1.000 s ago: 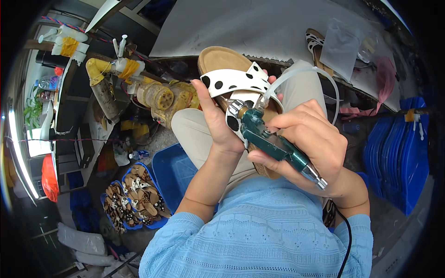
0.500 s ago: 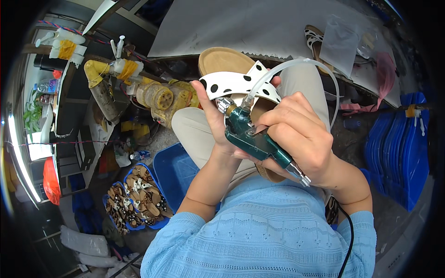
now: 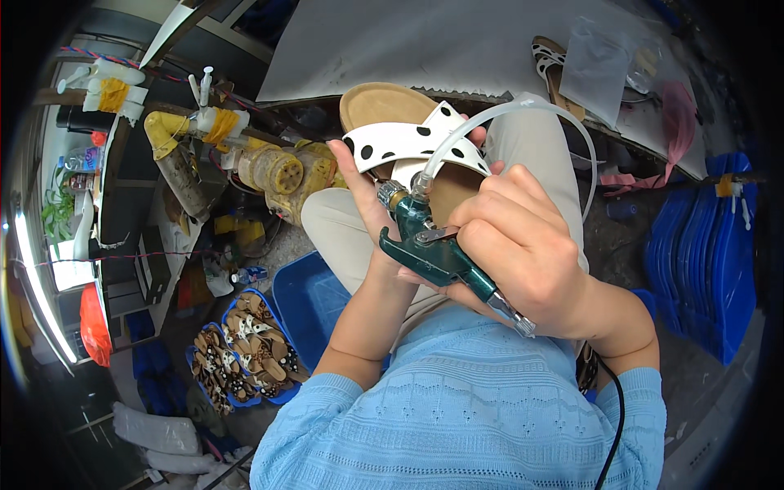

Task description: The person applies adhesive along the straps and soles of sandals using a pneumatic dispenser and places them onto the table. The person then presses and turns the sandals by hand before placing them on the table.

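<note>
In my left hand [image 3: 369, 208] lies a sandal [image 3: 400, 140] with a tan footbed and white straps with black dots, its toe pointing away from me. The thumb is on its left side and fingertips show beyond the straps on the right. Over the sandal's near part, my right hand [image 3: 527, 249] grips a dark green spray gun [image 3: 425, 253] with metal fittings. The right fingers are around its body by the silver lever. From its upper end a clear hose [image 3: 523, 104] arches over to the right. The gun and my hands hide the sandal's heel part.
Blue baskets [image 3: 287, 390] full of sandals stand at lower left, beside a blue bin [image 3: 310, 302]. A yellow-stained pipe fitting [image 3: 282, 173] is to the left. Ahead, a grey-covered table [image 3: 408, 49] bears another dotted sandal [image 3: 555, 69] and a plastic bag [image 3: 594, 69]. Stacked blue crates [image 3: 698, 261] stand right.
The spray gun and my right hand have shifted slightly left, and more of the gun's lever shows. The sandal has moved a little left with my left hand.
</note>
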Demonstrator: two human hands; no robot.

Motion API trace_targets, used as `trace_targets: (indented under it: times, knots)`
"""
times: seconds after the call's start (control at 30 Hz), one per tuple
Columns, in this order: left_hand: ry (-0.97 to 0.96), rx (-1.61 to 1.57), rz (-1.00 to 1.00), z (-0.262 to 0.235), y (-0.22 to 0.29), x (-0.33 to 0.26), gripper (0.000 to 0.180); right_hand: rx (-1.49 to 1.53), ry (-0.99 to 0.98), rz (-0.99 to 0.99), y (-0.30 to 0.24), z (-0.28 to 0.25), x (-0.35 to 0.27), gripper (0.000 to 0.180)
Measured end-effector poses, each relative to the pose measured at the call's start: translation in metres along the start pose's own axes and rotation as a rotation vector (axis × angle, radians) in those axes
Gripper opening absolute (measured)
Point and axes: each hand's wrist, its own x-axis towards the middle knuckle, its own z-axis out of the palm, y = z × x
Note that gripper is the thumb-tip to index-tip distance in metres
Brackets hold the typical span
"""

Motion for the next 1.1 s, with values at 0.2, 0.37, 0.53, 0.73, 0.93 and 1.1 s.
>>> trace_targets:
  times: [0.2, 0.37, 0.53, 0.73, 0.93, 1.1]
  knots:
    - [0.024, 0.037, 0.032, -0.005, -0.004, 0.000, 0.102, -0.017, -0.026, 0.033, -0.005, -0.004, 0.002, 0.033]
    - [-0.057, 0.098, 0.056, -0.024, -0.002, 0.002, 0.100, -0.045, -0.046, -0.057, 0.001, -0.008, -0.004, 0.030]
    - [-0.214, -0.129, 0.089, -0.052, 0.005, 0.016, 0.117, 0.083, -0.174, -0.070, -0.001, -0.048, -0.011, 0.041]
    - [-0.295, 0.490, 0.099, -0.067, 0.018, 0.013, 0.140, 0.491, -0.016, 0.294, 0.005, -0.066, -0.010, 0.038]
    - [-0.301, 0.520, 0.058, -0.066, 0.011, 0.008, 0.143, 0.447, -0.096, 0.277, 0.006, -0.058, -0.007, 0.037]
    - [-0.307, 0.530, 0.092, -0.067, 0.012, 0.008, 0.143, 0.359, -0.149, 0.303, 0.000, -0.057, -0.004, 0.036]
